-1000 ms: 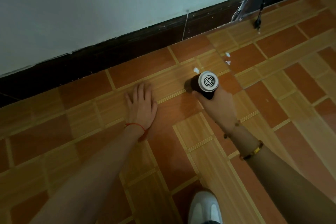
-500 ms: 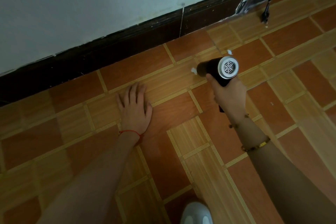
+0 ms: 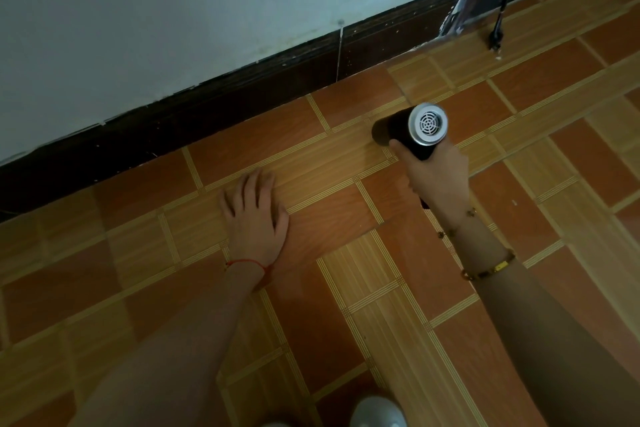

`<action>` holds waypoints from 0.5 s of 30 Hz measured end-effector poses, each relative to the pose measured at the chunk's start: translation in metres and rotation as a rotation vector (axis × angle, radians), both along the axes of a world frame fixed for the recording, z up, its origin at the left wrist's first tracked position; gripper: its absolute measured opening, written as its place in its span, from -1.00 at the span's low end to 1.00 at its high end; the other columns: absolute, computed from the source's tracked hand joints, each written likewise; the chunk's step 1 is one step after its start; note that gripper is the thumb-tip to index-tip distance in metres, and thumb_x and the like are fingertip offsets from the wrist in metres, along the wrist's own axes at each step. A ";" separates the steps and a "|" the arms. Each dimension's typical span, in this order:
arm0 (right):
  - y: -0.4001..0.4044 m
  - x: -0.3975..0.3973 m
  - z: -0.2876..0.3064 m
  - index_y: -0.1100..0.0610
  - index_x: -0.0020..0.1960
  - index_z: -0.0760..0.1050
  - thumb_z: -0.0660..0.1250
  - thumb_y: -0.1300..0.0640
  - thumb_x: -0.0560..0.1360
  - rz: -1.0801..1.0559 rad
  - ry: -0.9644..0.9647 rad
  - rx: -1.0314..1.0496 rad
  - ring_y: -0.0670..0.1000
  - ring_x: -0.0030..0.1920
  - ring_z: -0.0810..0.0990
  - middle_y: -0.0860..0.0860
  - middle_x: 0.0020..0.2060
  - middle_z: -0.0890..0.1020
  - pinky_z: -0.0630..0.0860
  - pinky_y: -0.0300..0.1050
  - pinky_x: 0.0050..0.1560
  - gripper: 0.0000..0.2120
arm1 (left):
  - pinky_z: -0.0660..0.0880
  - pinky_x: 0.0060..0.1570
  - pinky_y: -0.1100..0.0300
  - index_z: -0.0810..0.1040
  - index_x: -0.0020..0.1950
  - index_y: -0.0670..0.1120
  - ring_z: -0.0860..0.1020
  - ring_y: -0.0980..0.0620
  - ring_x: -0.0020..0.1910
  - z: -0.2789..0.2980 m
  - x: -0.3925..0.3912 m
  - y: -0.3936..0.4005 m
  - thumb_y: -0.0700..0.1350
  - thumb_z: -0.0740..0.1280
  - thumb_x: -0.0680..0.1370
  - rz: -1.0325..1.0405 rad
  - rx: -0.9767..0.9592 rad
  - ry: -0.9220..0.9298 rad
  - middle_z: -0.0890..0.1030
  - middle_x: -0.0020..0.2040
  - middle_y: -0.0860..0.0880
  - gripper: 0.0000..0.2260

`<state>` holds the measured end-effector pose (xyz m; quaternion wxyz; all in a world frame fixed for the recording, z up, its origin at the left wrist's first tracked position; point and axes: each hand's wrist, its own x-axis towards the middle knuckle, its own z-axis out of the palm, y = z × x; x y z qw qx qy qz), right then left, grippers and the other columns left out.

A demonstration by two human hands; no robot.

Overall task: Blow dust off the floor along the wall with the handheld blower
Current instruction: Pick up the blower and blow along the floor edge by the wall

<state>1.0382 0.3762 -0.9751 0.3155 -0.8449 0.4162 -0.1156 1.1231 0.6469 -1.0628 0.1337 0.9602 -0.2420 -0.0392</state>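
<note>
The right hand [image 3: 437, 177] is wrapped around the handle of the handheld blower [image 3: 412, 131], which sits at about 2 o'clock from the middle of the view. The blower's black barrel points toward 10 o'clock, low over the floor [image 3: 363, 305] and aimed at the dark baseboard [image 3: 214, 107] under the pale wall [image 3: 207, 3]; its silver grilled rear cap faces the camera. The left hand [image 3: 254, 215] lies flat on the floor tiles with fingers spread, palm down, holding nothing, at about 9 o'clock from the blower and well apart from it. A red string [image 3: 244, 263] circles the left wrist; a gold bracelet [image 3: 490, 267] and a thin beaded chain sit on the right forearm. At 1 o'clock a black cord [image 3: 498, 24] hangs down to the floor beside a dark opening. A white shoe [image 3: 377, 412] tip shows at 6 o'clock
</note>
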 end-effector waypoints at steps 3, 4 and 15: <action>-0.005 -0.004 0.002 0.07 0.20 0.44 0.27 -0.41 0.30 -0.008 0.028 -0.012 0.09 -0.20 0.68 0.04 -0.17 0.67 0.65 0.00 -0.19 -0.31 | -0.01 0.49 -0.32 0.29 0.52 -0.04 0.19 -0.16 0.51 0.000 0.000 0.000 0.10 0.06 0.58 -0.006 -0.001 -0.006 0.31 0.51 -0.11 -0.48; -0.007 -0.005 0.001 0.08 0.20 0.45 0.27 -0.40 0.30 0.014 0.038 -0.008 0.09 -0.20 0.68 0.03 -0.17 0.67 0.65 -0.01 -0.19 -0.32 | -0.01 0.49 -0.33 0.29 0.52 -0.04 0.19 -0.16 0.51 -0.001 0.000 0.000 0.09 0.07 0.58 -0.007 -0.002 -0.007 0.31 0.51 -0.11 -0.48; -0.009 -0.007 0.006 0.12 0.21 0.45 0.37 -0.28 0.38 0.048 0.066 0.027 0.11 -0.16 0.67 0.05 -0.15 0.66 0.65 0.03 -0.15 -0.41 | 0.00 0.48 -0.33 0.29 0.51 -0.05 0.20 -0.16 0.50 -0.001 0.000 0.002 0.06 0.09 0.57 -0.019 -0.017 -0.021 0.31 0.50 -0.13 -0.48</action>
